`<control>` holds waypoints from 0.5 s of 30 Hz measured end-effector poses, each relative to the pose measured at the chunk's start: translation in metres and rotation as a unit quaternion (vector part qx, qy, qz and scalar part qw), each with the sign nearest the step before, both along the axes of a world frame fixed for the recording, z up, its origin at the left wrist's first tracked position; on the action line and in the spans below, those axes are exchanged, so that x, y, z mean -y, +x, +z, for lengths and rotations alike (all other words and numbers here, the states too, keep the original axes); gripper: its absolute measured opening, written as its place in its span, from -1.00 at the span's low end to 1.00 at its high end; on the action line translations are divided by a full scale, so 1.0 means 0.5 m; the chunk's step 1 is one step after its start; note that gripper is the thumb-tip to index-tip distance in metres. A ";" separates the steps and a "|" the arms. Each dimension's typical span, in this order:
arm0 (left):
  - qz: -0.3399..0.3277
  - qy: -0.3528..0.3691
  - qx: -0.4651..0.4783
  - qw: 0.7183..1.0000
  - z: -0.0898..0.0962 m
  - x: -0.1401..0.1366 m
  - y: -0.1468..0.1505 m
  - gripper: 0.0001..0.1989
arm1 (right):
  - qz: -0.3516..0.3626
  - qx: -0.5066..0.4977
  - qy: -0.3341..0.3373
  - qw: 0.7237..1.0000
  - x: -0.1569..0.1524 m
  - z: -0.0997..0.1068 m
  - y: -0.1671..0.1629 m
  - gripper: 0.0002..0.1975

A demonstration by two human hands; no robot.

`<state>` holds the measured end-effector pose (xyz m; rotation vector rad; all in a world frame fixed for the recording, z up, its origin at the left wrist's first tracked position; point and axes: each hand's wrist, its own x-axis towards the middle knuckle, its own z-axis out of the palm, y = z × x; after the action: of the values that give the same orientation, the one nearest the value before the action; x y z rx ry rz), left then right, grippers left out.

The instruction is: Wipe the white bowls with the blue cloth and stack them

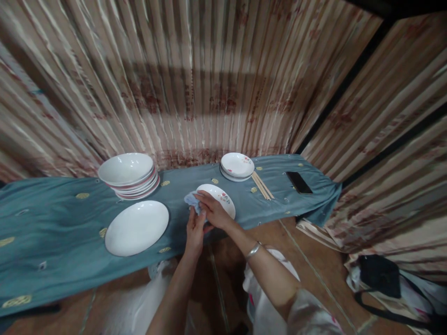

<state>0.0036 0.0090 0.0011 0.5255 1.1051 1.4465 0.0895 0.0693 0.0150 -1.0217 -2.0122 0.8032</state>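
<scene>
A crumpled light-blue cloth point(192, 200) is bunched at my fingertips, just left of a white plate point(225, 199) with a floral pattern. My right hand point(213, 209) closes on the cloth from the right and covers part of that plate. From below, my left hand point(195, 229) meets the cloth with bent fingers, its thumb close to my right fingers. Some fingers of both hands overlap, so their exact grip is partly hidden. Whether the plate rests fully on the table or is touched by my hands, I cannot tell.
A large white oval plate point(137, 229) lies at left, before a stack of white bowls point(126, 170). Small floral plates point(237, 164) are stacked behind, beside chopsticks point(261, 186) and a black phone point(299, 182). A green-blue tablecloth point(70, 223) covers the narrow table; curtains point(209, 70) hang behind.
</scene>
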 end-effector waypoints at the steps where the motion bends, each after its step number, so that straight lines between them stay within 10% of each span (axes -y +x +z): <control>1: -0.001 -0.001 0.000 1.000 0.000 0.000 0.000 -0.16 | 0.003 0.010 0.000 1.000 -0.006 0.001 0.001 -0.59; 15: -0.017 0.044 -0.013 0.999 -0.016 0.003 0.002 -0.02 | 0.018 0.050 0.016 0.998 -0.077 -0.005 -0.001 -0.60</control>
<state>0.0046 0.0076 -0.0068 0.6240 1.0512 1.4678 0.0892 0.1077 0.0127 -1.0292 -2.1259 0.7500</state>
